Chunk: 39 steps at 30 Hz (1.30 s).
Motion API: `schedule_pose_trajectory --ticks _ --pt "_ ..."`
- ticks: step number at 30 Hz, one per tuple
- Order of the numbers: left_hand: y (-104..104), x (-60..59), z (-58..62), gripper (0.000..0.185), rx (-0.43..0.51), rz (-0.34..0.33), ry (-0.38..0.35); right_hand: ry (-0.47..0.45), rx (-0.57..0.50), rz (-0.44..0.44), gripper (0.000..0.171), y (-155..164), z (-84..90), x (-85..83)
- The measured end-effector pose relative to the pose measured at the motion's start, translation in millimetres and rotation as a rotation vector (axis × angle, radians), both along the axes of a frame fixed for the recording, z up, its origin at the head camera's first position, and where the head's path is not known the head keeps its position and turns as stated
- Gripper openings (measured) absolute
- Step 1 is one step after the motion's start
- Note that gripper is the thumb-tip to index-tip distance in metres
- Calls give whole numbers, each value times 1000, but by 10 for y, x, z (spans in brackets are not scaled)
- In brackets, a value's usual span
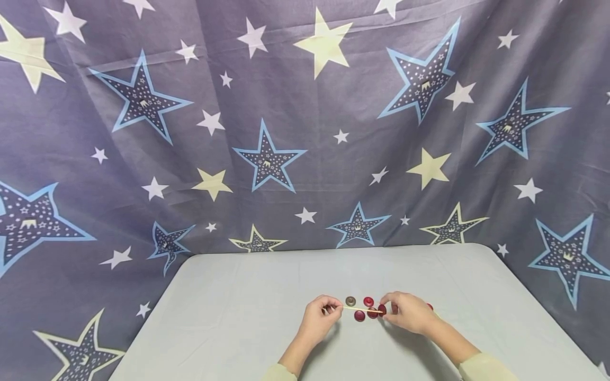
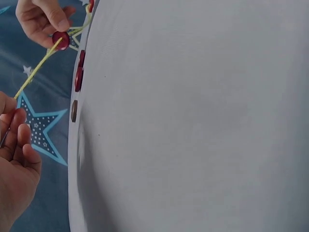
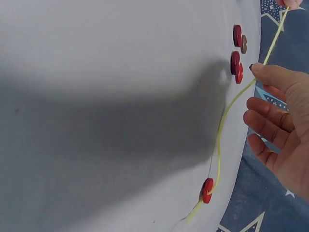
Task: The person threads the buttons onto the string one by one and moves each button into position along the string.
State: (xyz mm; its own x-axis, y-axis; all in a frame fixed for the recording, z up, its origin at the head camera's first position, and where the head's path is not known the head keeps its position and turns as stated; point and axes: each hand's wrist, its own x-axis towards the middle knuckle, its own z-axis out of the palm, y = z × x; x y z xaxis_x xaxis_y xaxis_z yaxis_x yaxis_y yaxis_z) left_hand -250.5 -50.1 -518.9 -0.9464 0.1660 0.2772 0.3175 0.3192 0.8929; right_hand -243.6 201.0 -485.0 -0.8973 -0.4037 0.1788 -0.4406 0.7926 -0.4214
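Note:
Over the table, my left hand pinches one end of a yellow cord. My right hand holds a dark red button between thumb and fingertips. The cord passes through this button and is drawn straight between the hands. From the right hand it trails down to the table in the right wrist view, where a red button sits on it near its far end. Beneath the hands lie a brown button, a bright red button and two dark red ones, including one at the left.
A pale cloth covers the table, whose rounded back edge meets a hanging grey-purple curtain printed with stars. The loose buttons lie close together between the two hands.

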Motion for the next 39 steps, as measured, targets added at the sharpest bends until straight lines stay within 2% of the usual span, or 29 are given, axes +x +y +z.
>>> schedule_pose_trajectory --ticks 17,24,39 --pt "12 9 15 4 22 3 -18 -11 14 -15 24 187 -63 -12" --pt "20 4 -2 5 27 -2 1 -44 10 -51 24 251 -89 -2" --pt "20 5 3 4 9 7 -8 -80 7 -111 25 397 -154 0"
